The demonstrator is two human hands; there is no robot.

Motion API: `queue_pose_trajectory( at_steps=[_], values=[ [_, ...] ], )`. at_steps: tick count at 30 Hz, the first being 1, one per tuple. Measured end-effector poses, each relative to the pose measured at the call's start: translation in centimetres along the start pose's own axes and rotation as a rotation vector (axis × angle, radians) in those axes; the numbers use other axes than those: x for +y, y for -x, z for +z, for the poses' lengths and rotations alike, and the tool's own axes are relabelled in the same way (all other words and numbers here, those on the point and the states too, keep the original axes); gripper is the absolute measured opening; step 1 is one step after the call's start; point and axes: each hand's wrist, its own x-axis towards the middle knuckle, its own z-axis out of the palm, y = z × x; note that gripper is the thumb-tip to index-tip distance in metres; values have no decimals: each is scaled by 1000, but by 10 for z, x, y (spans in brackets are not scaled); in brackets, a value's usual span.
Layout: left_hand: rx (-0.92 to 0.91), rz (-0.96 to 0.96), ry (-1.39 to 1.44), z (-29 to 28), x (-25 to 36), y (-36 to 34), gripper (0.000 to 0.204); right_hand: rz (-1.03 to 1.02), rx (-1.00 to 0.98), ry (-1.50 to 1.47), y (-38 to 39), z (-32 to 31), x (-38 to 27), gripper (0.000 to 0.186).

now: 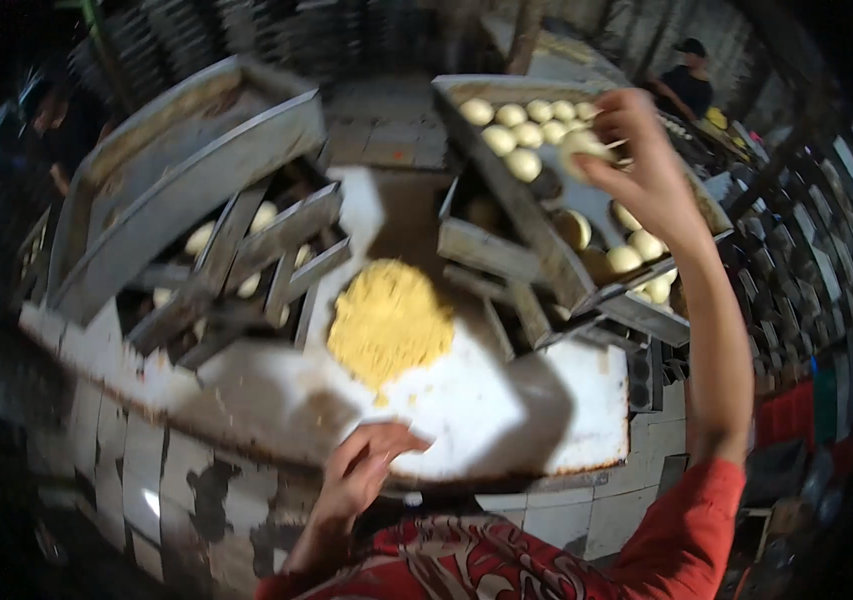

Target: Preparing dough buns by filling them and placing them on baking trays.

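My right hand [637, 150] reaches over the right metal tray [517, 200], its fingers closed around a pale dough ball [584, 150]. Rows of round pale dough balls [532, 135] lie at the tray's far end, and several more [637, 250] sit along its near right side. My left hand [372, 465] hovers by the front edge of the white table, fingers loosely bent and apart from the thumb, with nothing visible in it. Just beyond it, a mound of crumbly yellow filling [392, 325] rests on the white tabletop [467, 440].
At left, another long metal tray [197, 165] tilts on stacked trays [277, 235] with dough balls inside. More trays [492, 250] support the right one. One person [687, 80] is at the far right, another [52, 130] at the far left. Dark racks [797, 260] stand at right.
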Motion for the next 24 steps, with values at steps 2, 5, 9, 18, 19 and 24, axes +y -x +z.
queue_pose_trajectory(
  at_steps=[2, 5, 9, 18, 19, 24],
  values=[
    [-108, 77, 267, 16, -8, -3, 52, -151, 274, 68, 46, 12, -78, 48],
    [57, 54, 464, 35, -6, 9, 55, -163, 205, 1, 155, 100, -156, 35],
    [529, -191, 298, -12, -15, 69, 32, -13, -407, -348, 258, 171, -223, 26],
    [234, 33, 625, -7, -58, 131, 48, 561, -47, -395, 269, 267, -132, 20],
    [354, -31, 710, -6, -53, 140, 43, 511, -84, -207, 265, 268, -106, 20],
    [781, -277, 91, -20, -99, 158, 41, -96, -65, 190, 219, 279, -28, 25]
  ],
)
